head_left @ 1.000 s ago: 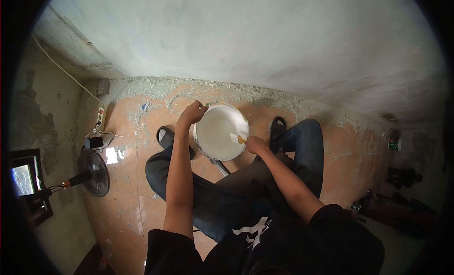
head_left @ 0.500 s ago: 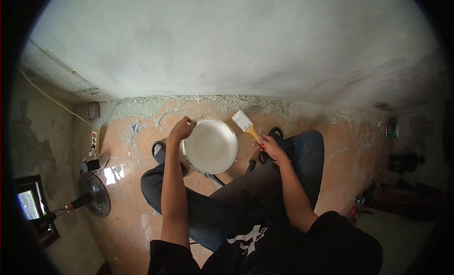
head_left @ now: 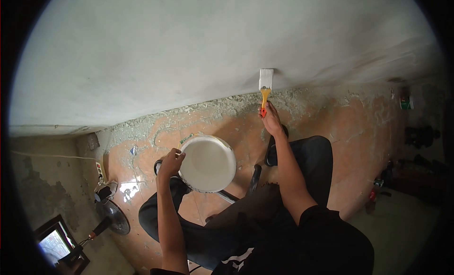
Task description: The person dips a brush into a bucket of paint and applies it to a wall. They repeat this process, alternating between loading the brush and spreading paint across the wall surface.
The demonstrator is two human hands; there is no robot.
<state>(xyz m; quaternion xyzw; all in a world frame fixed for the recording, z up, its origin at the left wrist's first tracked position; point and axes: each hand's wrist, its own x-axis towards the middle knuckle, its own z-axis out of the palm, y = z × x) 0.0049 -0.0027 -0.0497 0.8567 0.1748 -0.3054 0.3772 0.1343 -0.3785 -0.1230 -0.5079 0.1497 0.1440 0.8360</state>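
Note:
My right hand (head_left: 270,120) is wrapped round the handle of a paintbrush (head_left: 266,90), which has a yellow handle with a red end. White paint coats its bristles, and they are against the lower part of the pale wall (head_left: 189,53). With my left hand (head_left: 170,162) I pinch the left rim of a round bucket (head_left: 231,152). Pale, whitish paint fills part of the bucket, which is between my legs over the tiled floor.
Plaster scrapings (head_left: 222,107) lie along the foot of the wall. At the left are a power strip (head_left: 100,171), a fan (head_left: 113,217) and a cable. A green and white container (head_left: 405,101) and dark items are at the far right.
My right hand has moved the brush up and away from beside the bucket to the wall. My left hand still holds the rim. The view has tilted and shifted.

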